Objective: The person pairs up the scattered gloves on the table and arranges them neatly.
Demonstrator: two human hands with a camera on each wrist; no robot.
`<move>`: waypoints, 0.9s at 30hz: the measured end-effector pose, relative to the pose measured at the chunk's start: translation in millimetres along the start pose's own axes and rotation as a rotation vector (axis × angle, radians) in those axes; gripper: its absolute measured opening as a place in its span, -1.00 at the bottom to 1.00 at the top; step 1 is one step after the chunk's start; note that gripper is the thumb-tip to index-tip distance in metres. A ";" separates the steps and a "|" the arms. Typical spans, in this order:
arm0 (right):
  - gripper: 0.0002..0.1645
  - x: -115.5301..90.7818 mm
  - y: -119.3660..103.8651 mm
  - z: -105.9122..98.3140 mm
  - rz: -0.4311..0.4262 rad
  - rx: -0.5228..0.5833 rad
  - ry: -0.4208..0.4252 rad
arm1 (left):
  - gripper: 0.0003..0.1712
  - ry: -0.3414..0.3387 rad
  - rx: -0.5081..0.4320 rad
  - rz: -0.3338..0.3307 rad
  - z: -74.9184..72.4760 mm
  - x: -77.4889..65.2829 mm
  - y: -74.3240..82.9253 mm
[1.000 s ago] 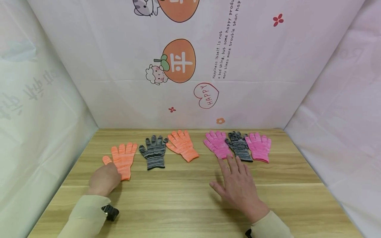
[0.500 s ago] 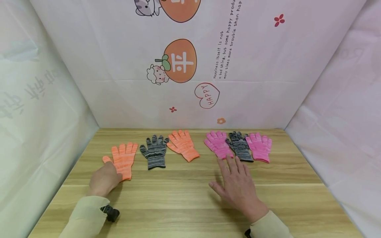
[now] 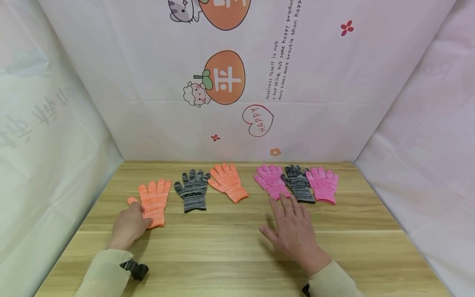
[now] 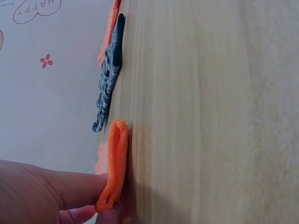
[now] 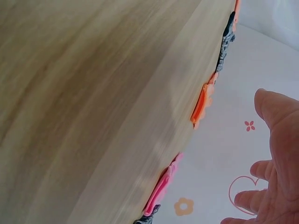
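My left hand (image 3: 130, 222) pinches the cuff edge of an orange knit glove (image 3: 155, 200) at the far left of the row. In the left wrist view that cuff (image 4: 117, 154) stands between thumb and fingers, its opening visible. My right hand (image 3: 297, 235) has its fingers spread, palm down, just in front of a pink glove (image 3: 272, 181); in the right wrist view nothing is in it. Between the hands lie a grey-black striped glove (image 3: 191, 190) and a second orange glove (image 3: 229, 181).
Right of the pink glove, another grey-black glove (image 3: 299, 183) and a second pink glove (image 3: 323, 184) lie close together, touching. The wooden table (image 3: 222, 255) is bounded by a printed white backdrop (image 3: 315, 82) behind and white sheets at both sides.
My left hand has shifted slightly, and the orange glove's cuff shows more, a little raised at its edge. My right hand has drifted slightly to the left. The other gloves stay put.
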State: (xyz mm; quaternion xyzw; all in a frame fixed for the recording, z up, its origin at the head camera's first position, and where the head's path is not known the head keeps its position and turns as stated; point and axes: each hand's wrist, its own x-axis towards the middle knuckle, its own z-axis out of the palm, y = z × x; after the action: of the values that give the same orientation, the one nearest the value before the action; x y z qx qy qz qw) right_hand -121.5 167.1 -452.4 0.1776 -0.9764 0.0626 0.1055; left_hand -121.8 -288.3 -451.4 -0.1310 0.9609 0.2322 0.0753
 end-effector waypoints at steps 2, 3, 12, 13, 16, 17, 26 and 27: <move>0.07 1.1 -0.6 0.7 0.001 0.001 -0.003 | -0.50 0.004 -0.015 0.000 0.0 -0.9 -1.2; 0.07 1.6 -0.8 1.2 0.002 0.002 -0.006 | -0.49 0.004 -0.018 0.000 0.2 -1.3 -1.8; 0.06 8.5 -4.6 1.7 -0.001 0.000 -0.022 | -0.41 -0.011 -0.058 0.005 -0.6 -4.8 -12.1; 0.05 9.4 -5.1 1.8 0.000 0.001 -0.022 | -0.42 -0.012 -0.062 0.006 -0.4 -5.3 -13.3; 0.05 11.7 -7.1 1.8 0.002 0.006 -0.025 | -0.45 -0.012 -0.065 0.017 -0.4 -7.0 -15.3; 0.05 12.6 -7.6 1.8 0.001 0.005 -0.027 | -0.48 -0.012 -0.064 0.017 -0.4 -7.4 -15.2; 0.06 19.7 -9.7 3.1 -0.009 0.011 -0.045 | -0.57 -0.010 -0.055 0.058 0.3 -12.0 -10.3; 0.06 20.5 -9.9 3.5 -0.012 0.011 -0.045 | -0.56 -0.006 -0.054 0.069 0.6 -12.9 -10.1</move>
State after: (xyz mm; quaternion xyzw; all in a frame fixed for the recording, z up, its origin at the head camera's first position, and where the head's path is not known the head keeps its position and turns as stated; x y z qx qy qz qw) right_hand -137.3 150.5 -450.3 0.1854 -0.9771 0.0632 0.0828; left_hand -106.5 -293.8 -453.6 -0.0992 0.9580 0.2609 0.0664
